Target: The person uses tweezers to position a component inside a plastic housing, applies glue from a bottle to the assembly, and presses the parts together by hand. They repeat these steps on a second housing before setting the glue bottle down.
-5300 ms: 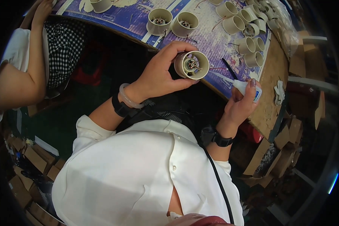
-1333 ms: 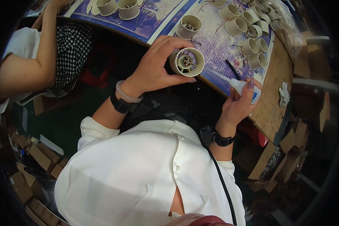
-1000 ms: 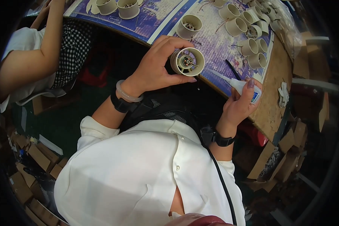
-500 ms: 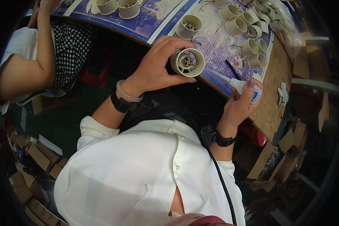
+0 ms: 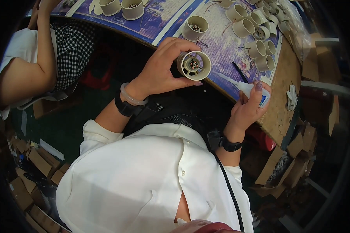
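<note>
My left hand [image 5: 165, 68] grips a short cream plastic cylinder [image 5: 207, 66] by its sides, thumb below and fingers above. Its open end faces up, showing spokes around a small motor-like core [image 5: 192, 64]. In my right hand [image 5: 249, 104] is a small white glue bottle [image 5: 265, 98]. The bottle's long thin nozzle [image 5: 230, 80] points up and left toward the cylinder, apart from it. Just beyond my left fingers, another cream cylinder [image 5: 188, 31] stands on the table with a motor-like part and thin wires.
Several similar cylinders [image 5: 243, 28] with wires crowd the far right of the table [image 5: 276, 124]. A thin black stick [image 5: 240, 72] lies near the nozzle. At the left sits another person [image 5: 27, 70]. Cardboard boxes [image 5: 276, 163] are on the floor, right and left.
Almost nothing differs. The cylinder in my left hand has tilted very slightly, and the glue bottle has shifted a touch in my right hand.
</note>
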The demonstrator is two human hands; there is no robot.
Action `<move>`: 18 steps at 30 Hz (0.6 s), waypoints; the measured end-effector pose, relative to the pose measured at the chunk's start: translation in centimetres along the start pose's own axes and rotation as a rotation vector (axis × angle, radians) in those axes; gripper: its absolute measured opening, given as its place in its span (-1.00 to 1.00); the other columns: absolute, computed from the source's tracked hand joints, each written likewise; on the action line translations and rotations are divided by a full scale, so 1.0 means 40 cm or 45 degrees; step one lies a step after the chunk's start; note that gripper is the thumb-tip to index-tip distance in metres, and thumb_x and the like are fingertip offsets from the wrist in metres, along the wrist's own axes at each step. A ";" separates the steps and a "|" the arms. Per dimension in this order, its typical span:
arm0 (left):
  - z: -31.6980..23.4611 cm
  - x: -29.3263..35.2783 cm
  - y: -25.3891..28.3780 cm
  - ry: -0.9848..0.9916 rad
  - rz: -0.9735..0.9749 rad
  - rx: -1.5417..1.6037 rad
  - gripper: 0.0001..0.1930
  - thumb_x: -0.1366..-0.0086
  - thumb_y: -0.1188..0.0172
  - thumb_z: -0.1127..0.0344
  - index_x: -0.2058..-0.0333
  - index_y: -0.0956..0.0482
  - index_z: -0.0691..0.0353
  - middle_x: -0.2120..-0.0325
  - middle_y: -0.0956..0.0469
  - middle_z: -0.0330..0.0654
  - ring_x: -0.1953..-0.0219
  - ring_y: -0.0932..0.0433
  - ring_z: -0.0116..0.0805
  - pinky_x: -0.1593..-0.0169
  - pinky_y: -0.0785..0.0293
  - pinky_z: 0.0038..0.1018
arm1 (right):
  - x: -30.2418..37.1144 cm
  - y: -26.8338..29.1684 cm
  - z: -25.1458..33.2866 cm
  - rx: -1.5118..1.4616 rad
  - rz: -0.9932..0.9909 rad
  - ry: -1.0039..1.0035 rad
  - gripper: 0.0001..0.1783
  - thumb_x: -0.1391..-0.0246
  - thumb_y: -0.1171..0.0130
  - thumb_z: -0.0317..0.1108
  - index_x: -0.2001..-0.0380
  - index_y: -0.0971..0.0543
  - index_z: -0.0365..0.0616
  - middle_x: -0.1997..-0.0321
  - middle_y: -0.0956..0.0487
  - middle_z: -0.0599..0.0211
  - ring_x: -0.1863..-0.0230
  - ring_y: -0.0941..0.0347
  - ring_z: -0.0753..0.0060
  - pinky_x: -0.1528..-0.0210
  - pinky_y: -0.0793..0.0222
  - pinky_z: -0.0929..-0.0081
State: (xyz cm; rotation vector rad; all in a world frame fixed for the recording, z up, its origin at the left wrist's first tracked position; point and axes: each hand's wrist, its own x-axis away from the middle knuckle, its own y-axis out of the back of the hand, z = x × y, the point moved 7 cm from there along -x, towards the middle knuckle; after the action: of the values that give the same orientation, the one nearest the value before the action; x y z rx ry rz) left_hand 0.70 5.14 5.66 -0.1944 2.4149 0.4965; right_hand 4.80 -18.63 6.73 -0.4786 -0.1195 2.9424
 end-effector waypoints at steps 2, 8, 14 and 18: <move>0.001 0.000 0.000 0.001 0.002 0.002 -0.30 0.18 -0.58 0.20 0.02 -0.46 0.12 0.09 -0.52 -0.20 0.02 -0.43 -0.20 -0.06 -0.35 -0.34 | 0.000 -0.001 0.002 0.007 0.005 0.001 -0.73 -0.20 -0.14 -0.16 0.28 -0.46 -0.16 0.41 -0.45 0.43 0.52 -0.38 0.68 0.58 -0.29 0.79; 0.001 0.002 -0.003 0.023 0.011 0.011 -0.30 0.17 -0.57 0.20 0.01 -0.46 0.12 0.09 -0.51 -0.21 0.01 -0.43 -0.20 -0.07 -0.36 -0.34 | -0.001 0.004 -0.002 -0.002 0.001 0.006 -0.73 -0.20 -0.14 -0.17 0.27 -0.47 -0.17 0.42 -0.45 0.42 0.52 -0.39 0.68 0.58 -0.30 0.79; 0.008 0.005 -0.003 0.051 0.008 0.039 -0.29 0.17 -0.57 0.18 0.00 -0.45 0.13 0.08 -0.51 -0.21 0.00 -0.43 -0.20 -0.07 -0.35 -0.35 | -0.002 0.003 -0.008 -0.016 0.008 -0.030 -0.73 -0.20 -0.15 -0.18 0.25 -0.47 -0.18 0.40 -0.47 0.39 0.51 -0.41 0.65 0.57 -0.31 0.75; 0.020 0.008 0.004 0.121 0.017 0.070 -0.29 0.15 -0.57 0.19 0.00 -0.44 0.15 0.09 -0.51 -0.19 0.01 -0.45 -0.21 -0.07 -0.37 -0.37 | -0.007 0.006 -0.027 -0.083 -0.141 -0.190 -0.72 -0.20 -0.13 -0.16 0.23 -0.48 -0.16 0.51 -0.40 0.48 0.60 -0.29 0.69 0.60 -0.18 0.73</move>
State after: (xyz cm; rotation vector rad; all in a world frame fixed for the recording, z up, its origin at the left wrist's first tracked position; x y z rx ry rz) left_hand 0.87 5.60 4.93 -0.1816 2.5206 0.4356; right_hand 5.38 -18.87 5.79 -0.2518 -0.2520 2.8693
